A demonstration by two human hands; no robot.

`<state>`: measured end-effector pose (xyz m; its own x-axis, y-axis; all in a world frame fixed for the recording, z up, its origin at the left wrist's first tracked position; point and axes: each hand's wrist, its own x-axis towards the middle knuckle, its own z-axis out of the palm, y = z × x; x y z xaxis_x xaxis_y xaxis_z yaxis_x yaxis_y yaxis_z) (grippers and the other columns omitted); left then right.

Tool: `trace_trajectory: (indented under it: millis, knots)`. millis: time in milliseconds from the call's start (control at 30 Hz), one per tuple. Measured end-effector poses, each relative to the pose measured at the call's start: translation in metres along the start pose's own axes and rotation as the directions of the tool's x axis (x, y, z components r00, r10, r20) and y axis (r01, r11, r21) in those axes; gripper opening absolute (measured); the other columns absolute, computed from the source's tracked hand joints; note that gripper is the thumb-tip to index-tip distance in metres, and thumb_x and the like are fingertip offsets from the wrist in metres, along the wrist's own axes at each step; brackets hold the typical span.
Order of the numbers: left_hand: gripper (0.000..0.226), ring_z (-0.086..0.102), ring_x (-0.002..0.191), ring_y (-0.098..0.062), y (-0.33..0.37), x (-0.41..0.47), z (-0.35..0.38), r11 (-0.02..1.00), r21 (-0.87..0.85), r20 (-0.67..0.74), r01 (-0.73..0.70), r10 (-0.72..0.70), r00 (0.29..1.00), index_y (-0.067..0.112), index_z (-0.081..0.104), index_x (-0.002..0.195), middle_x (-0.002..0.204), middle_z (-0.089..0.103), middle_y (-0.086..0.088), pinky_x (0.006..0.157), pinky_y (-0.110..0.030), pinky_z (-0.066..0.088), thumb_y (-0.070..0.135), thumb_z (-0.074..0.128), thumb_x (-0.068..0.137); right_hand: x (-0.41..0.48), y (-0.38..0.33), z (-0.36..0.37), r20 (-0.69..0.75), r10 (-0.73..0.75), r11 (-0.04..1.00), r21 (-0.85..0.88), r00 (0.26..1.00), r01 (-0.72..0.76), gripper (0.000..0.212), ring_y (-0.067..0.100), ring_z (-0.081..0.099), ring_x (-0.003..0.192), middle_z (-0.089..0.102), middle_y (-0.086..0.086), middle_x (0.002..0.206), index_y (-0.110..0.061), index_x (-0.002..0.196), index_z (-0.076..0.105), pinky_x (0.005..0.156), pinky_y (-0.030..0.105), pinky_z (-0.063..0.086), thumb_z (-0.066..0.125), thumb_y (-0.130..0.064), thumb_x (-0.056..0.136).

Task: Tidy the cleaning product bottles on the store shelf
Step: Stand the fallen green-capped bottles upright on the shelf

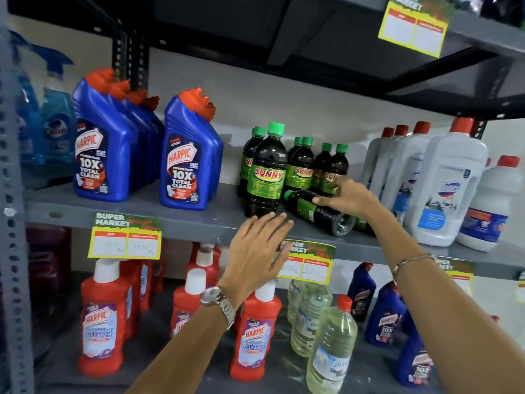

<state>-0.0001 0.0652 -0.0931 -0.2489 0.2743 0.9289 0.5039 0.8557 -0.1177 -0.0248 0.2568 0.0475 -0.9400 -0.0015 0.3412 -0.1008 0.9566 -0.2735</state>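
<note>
A dark Sunny bottle with a green cap [318,213] lies on its side on the grey middle shelf [176,217]. My right hand [350,199] rests on top of it, fingers curled over its body. Behind it stand several upright Sunny bottles [267,172], all with green caps. My left hand [257,251] hovers in front of the shelf edge, fingers spread, holding nothing, just below the tallest upright Sunny bottle. A second fallen dark bottle [362,226] shows partly under my right wrist.
Blue Harpic bottles [186,160] stand left on the same shelf, white Domex bottles [446,183] right. The lower shelf holds red Harpic bottles [103,317], clear bottles [331,342] and blue Harpic bottles [382,317]. Yellow price tags [125,240] hang from the shelf edge.
</note>
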Motion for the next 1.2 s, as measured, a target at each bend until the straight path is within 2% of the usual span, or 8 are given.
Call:
trace_trajectory:
  millis: [167, 367, 433, 533, 667, 833, 1000, 1200]
  knots:
    - [0.035, 0.064, 0.093, -0.018, 0.013, 0.003, 0.011, 0.997, 0.079, 0.026, 0.003, -0.005, 1.000, 0.014, 0.066, 0.111, 0.105, 0.069, 0.000, 0.084, -0.030, 0.037, 0.034, 0.044, 0.092, 0.009, 0.001, 0.010, 0.057, 0.001, 0.980, -0.199, 0.998, 0.010, 0.079, 0.031, 0.056, 0.113, 0.060, 0.011, 0.123, -0.011, 0.117, 0.053, 0.095, 0.041, 0.044, 0.052, -0.074, 0.071]
    - [0.033, 0.064, 0.093, -0.017, 0.013, 0.003, 0.013, 0.993, 0.119, 0.020, -0.009, 0.006, 1.000, 0.015, 0.067, 0.108, 0.105, 0.070, 0.001, 0.083, -0.030, 0.038, 0.033, 0.046, 0.091, 0.010, 0.006, 0.022, -0.146, -0.077, 0.967, -0.250, 0.986, 0.038, 0.056, 0.027, 0.061, 0.092, 0.064, 0.007, 0.095, -0.013, 0.086, 0.052, 0.071, 0.031, 0.037, 0.056, -0.067, 0.073]
    - [0.033, 0.064, 0.095, -0.016, 0.014, 0.003, 0.013, 0.993, 0.116, 0.026, 0.009, -0.012, 1.000, 0.015, 0.068, 0.109, 0.105, 0.070, 0.001, 0.085, -0.029, 0.038, 0.034, 0.045, 0.092, 0.007, 0.012, 0.025, -0.203, -0.077, 0.983, -0.178, 0.976, 0.041, 0.056, 0.025, 0.058, 0.084, 0.066, 0.005, 0.091, -0.014, 0.091, 0.059, 0.069, 0.029, 0.036, 0.056, -0.067, 0.072]
    - [0.033, 0.064, 0.095, -0.015, 0.016, 0.004, 0.012, 0.994, 0.102, 0.021, 0.032, -0.035, 0.999, 0.016, 0.068, 0.108, 0.105, 0.070, 0.002, 0.085, -0.028, 0.039, 0.034, 0.046, 0.093, 0.002, 0.018, 0.027, -0.299, -0.097, 0.993, -0.092, 0.949, 0.072, 0.057, 0.027, 0.063, 0.093, 0.069, 0.006, 0.093, -0.020, 0.111, 0.062, 0.069, 0.028, 0.038, 0.056, -0.064, 0.075]
    - [0.031, 0.064, 0.096, -0.014, 0.018, 0.004, 0.013, 0.993, 0.103, 0.010, 0.055, -0.056, 0.998, 0.016, 0.069, 0.107, 0.105, 0.071, 0.003, 0.086, -0.028, 0.040, 0.033, 0.047, 0.092, -0.005, 0.022, 0.036, -0.447, -0.014, 0.981, 0.168, 0.894, 0.099, 0.065, 0.032, 0.057, 0.113, 0.063, 0.011, 0.121, -0.019, 0.135, 0.043, 0.083, 0.035, 0.043, 0.051, -0.056, 0.082]
    - [0.033, 0.065, 0.094, -0.013, 0.021, 0.004, 0.011, 0.993, 0.099, 0.014, 0.062, -0.064, 0.998, 0.017, 0.069, 0.106, 0.104, 0.071, 0.004, 0.086, -0.028, 0.042, 0.034, 0.045, 0.092, -0.012, 0.016, 0.050, -0.347, 0.075, 0.864, 0.491, 0.935, 0.113, 0.074, 0.035, 0.036, 0.130, 0.033, 0.016, 0.142, -0.012, 0.147, 0.016, 0.100, 0.047, 0.033, 0.044, -0.051, 0.090]
    - [0.032, 0.065, 0.095, -0.013, 0.019, 0.004, 0.012, 0.993, 0.097, 0.019, 0.067, -0.069, 0.997, 0.017, 0.069, 0.107, 0.104, 0.071, 0.004, 0.087, -0.028, 0.041, 0.034, 0.046, 0.092, -0.014, 0.012, 0.051, -0.321, 0.049, 0.809, 0.569, 0.946, 0.151, 0.081, 0.035, 0.028, 0.132, 0.025, 0.021, 0.143, -0.004, 0.145, 0.013, 0.107, 0.041, 0.027, 0.058, -0.040, 0.087]
    - [0.033, 0.064, 0.096, -0.013, 0.019, 0.003, 0.012, 0.993, 0.091, 0.045, 0.076, -0.080, 0.996, 0.016, 0.068, 0.108, 0.105, 0.071, 0.003, 0.088, -0.028, 0.040, 0.035, 0.045, 0.093, -0.015, 0.009, 0.048, -0.299, 0.052, 0.878, 0.469, 0.953, 0.100, 0.085, 0.035, 0.043, 0.124, 0.033, 0.018, 0.141, -0.004, 0.137, 0.022, 0.093, 0.043, 0.040, 0.063, -0.050, 0.079]
